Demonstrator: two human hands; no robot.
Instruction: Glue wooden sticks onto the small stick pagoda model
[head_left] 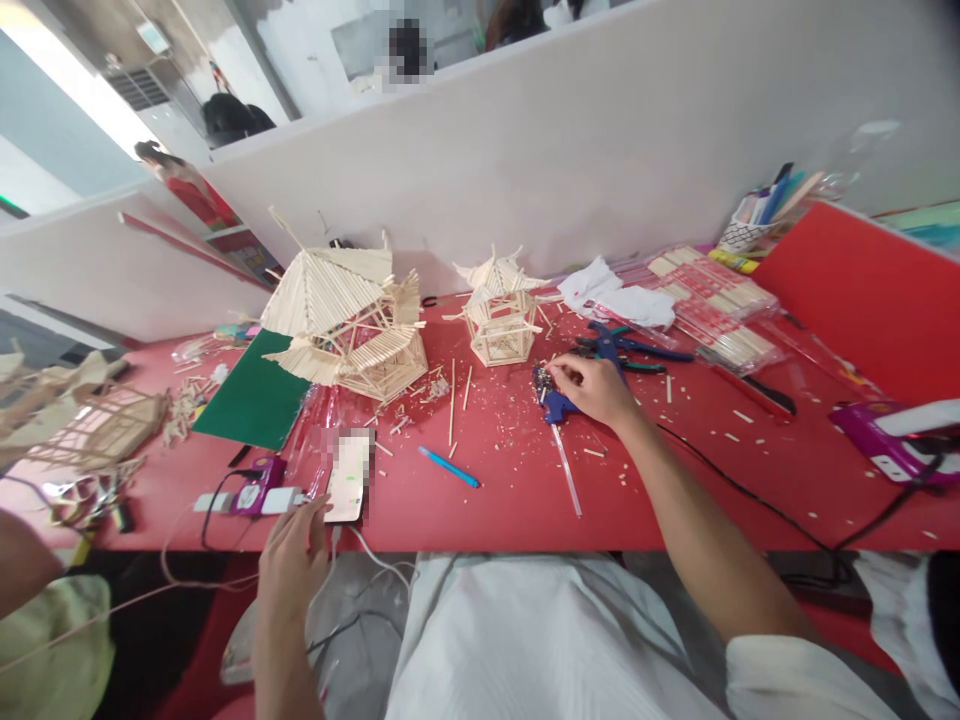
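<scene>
My left hand is at the table's front edge, fingers stretched out with the tips at the lower left of a lit phone. My right hand is pinched closed over a dark, crumb-covered patch beside a blue glue gun; whatever is between the fingertips is too small to make out. A clear glue stick sticks out of the gun towards me. Beyond are a small pavilion model of thin wooden sticks and a larger stick pavilion, both upright.
Blue-handled cutters, packs of wooden sticks and white tissue lie right of the models. A blue pen, loose sticks and scraps litter the red table. Cables trail from purple power strips. A partition closes off the back.
</scene>
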